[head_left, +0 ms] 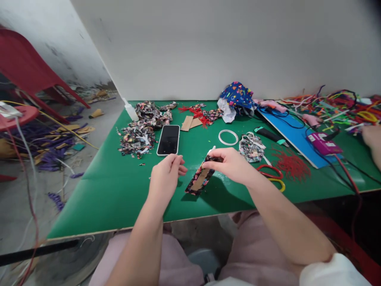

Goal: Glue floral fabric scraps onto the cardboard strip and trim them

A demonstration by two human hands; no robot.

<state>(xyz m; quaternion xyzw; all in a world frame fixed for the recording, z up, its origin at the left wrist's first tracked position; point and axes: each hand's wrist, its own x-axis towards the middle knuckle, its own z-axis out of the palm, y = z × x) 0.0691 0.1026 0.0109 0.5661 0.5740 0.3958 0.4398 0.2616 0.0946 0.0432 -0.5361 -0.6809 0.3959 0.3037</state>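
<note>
My right hand (228,163) grips the upper end of a fabric-edged cardboard strip (200,180), brown in the middle with dark floral cloth around its edges. The strip tilts above the green table. A small white tip pokes up beside the right fingers; its kind is unclear. Left of the strip and apart from it, my left hand (166,171) has its fingers curled and pressed together. Whatever they may pinch is hidden. Just beyond the left hand lies a phone (168,140) with a dark screen and pale case.
Floral fabric scraps (138,137) and a white squeeze bottle (131,111) sit at the left. A white ring (228,137), scissors (270,172), red threads (291,163), a cutter knife (269,135) and a blue board (293,137) lie right. Another person's hand (372,141) shows at the right edge.
</note>
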